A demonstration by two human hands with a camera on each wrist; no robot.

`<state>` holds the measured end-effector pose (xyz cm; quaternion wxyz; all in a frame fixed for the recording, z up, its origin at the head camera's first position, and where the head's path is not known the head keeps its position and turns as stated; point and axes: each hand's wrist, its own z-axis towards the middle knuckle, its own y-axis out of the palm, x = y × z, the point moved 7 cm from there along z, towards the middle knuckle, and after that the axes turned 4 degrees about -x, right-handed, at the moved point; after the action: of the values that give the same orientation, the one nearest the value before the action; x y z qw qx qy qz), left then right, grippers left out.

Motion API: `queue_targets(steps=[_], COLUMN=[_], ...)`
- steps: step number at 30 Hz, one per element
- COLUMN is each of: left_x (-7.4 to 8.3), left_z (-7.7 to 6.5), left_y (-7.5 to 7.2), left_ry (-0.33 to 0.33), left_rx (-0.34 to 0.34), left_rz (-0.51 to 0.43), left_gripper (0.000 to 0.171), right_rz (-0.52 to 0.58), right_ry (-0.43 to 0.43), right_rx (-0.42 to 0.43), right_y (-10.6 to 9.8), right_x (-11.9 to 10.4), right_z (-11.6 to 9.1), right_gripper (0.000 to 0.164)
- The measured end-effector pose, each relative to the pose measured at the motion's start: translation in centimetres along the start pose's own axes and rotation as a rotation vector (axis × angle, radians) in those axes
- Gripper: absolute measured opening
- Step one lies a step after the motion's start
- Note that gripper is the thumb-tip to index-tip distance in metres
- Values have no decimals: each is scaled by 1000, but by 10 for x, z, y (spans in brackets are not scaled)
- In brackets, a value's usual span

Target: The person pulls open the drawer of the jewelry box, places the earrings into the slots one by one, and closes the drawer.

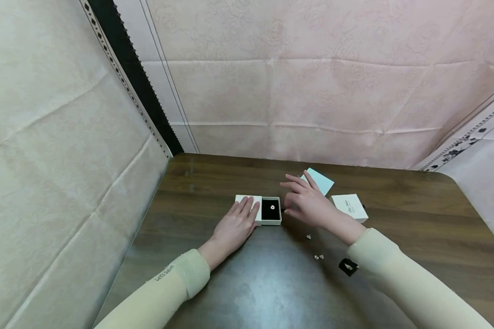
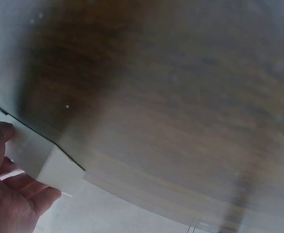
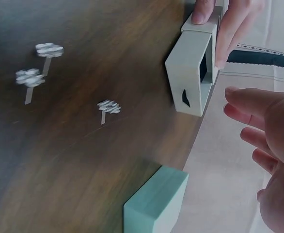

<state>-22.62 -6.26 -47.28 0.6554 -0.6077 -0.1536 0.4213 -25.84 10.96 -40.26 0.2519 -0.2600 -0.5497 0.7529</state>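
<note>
A white drawer-style jewellery box lies on the wooden table, its inner tray slid partly out to the right. On its black insert sits a small sparkling stud earring. My left hand holds the outer sleeve, fingers across the top and thumb against the near side. Just right of the tray hovers my right hand, its fingers loosely spread and apart from the box. A ribbon tab slot shows in the tray's end.
Loose stud earrings lie on the table near the right forearm. A black pad bearing a shiny piece is beside the right sleeve. A light blue box and a white printed box stand farther back. Cloth walls border the table.
</note>
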Motion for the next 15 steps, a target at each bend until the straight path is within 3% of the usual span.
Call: queue_targets(steps=[15], left_x=[0], left_z=[0], left_y=[-2], left_ry=[6], left_rx=[52], left_rz=[28], left_gripper=[56], right_rz=[1], right_ry=[21], right_rx=[30], right_y=[0], right_x=[8], right_z=[-52], right_gripper=[25])
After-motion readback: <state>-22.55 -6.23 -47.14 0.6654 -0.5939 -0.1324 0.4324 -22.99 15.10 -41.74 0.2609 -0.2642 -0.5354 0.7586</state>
